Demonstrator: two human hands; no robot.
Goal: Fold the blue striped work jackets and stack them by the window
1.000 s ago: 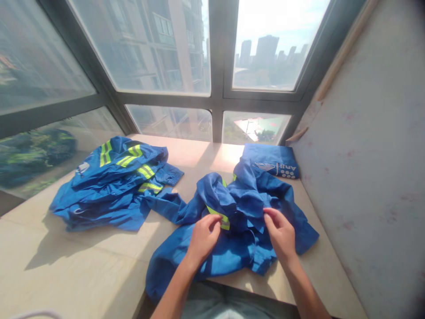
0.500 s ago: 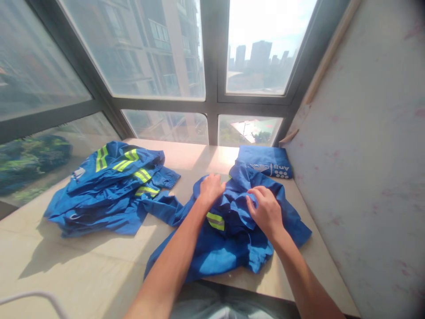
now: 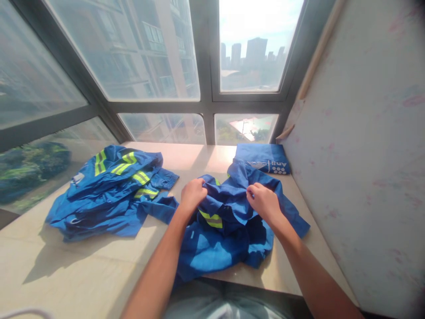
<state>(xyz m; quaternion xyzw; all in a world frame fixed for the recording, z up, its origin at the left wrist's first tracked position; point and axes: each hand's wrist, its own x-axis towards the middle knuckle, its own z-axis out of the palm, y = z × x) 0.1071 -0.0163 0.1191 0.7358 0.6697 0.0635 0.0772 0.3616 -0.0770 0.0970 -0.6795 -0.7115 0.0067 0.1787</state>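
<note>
A crumpled blue work jacket [image 3: 212, 252] with yellow-and-grey reflective strips lies in front of me, its near edge close to the ledge's front. My left hand [image 3: 194, 194] is closed on a fold at the jacket's left. My right hand [image 3: 264, 201] pinches the cloth farther right, thumb and forefinger together. Between the two hands the fabric is lifted in a loose, wrinkled span. One blue sleeve stretches left, beneath my left forearm, toward a second blue garment [image 3: 106, 195] with similar reflective strips.
A folded blue cloth item with white printing [image 3: 262, 153] lies at the back right, by the patterned wall [image 3: 361, 177]. Framed windows rise behind the pale ledge [image 3: 83, 274]. At the lower left corner is part of a white curved cord or tube [image 3: 28, 311].
My left hand has moved left and slightly down, drawing the jacket's cloth out between my hands. My right hand has closed into a pinch. The view has shifted slightly.
</note>
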